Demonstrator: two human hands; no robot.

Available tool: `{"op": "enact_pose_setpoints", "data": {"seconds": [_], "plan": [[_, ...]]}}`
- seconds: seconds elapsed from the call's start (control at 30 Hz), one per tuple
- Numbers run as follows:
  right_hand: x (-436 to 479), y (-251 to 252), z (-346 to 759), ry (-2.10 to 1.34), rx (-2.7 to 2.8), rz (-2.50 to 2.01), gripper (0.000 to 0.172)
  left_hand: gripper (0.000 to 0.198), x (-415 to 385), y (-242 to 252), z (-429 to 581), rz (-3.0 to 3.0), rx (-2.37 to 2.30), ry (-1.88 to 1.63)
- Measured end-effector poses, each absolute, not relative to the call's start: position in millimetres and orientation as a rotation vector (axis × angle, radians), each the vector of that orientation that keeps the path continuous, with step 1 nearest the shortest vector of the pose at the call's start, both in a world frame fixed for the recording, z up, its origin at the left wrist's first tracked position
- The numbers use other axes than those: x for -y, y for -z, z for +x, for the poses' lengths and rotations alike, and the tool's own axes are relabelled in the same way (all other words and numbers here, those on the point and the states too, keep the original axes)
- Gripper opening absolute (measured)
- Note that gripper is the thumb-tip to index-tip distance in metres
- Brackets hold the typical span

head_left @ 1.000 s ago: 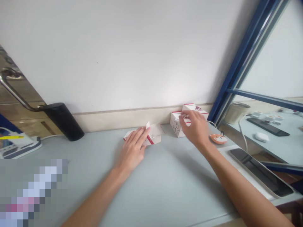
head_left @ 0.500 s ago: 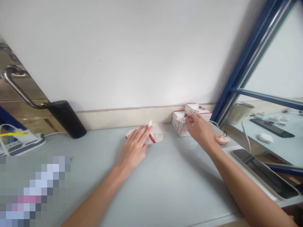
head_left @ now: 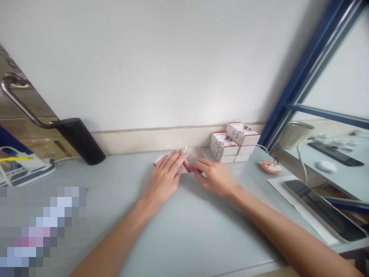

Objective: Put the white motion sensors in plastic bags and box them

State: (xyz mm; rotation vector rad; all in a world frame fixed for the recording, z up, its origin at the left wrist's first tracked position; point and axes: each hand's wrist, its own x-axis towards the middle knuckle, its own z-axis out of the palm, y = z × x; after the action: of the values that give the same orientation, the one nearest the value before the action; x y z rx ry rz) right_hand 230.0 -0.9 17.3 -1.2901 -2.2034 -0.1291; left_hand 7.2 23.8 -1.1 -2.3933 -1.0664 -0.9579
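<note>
A small white cardboard box with a red stripe (head_left: pixel 182 169) lies on the grey table, its right end open and a flap standing up. My left hand (head_left: pixel 163 180) grips it from above, fingers across the top and thumb at the near side. At the open right end is my right hand (head_left: pixel 215 176), its fingers bent and closed on the box's edge. What lies under those fingertips is hidden. Several similar boxes (head_left: pixel 247 135) stand stacked against the wall, right of and behind my right hand.
A black cylinder (head_left: pixel 82 142) leans at the back left, near a power strip (head_left: pixel 37 171). On the right are an orange-and-white fox-faced case (head_left: pixel 270 167) and a phone (head_left: pixel 323 207) on a white sheet. A blue-framed mirror or glass (head_left: pixel 276 115) bounds the right side.
My right hand has moved left from the stacked boxes to the open end of the box. My left hand has stayed on that box.
</note>
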Motion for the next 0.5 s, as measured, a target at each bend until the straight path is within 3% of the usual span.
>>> {"op": "enact_pose_setpoints", "data": {"seconds": [0.17,0.4,0.5], "plan": [[-12,-9,240,0.033,2.013,-1.491,0.022,0.072,-25,0,7,-2.321,1.206,1.045],[-21,-8,249,-0.017,2.204,-1.663,0.021,0.071,-23,-2,8,-2.29,1.341,1.111],[-23,-24,261,0.162,1.975,-1.58,0.02,0.07,-23,-3,8,-2.284,1.35,1.12]]}}
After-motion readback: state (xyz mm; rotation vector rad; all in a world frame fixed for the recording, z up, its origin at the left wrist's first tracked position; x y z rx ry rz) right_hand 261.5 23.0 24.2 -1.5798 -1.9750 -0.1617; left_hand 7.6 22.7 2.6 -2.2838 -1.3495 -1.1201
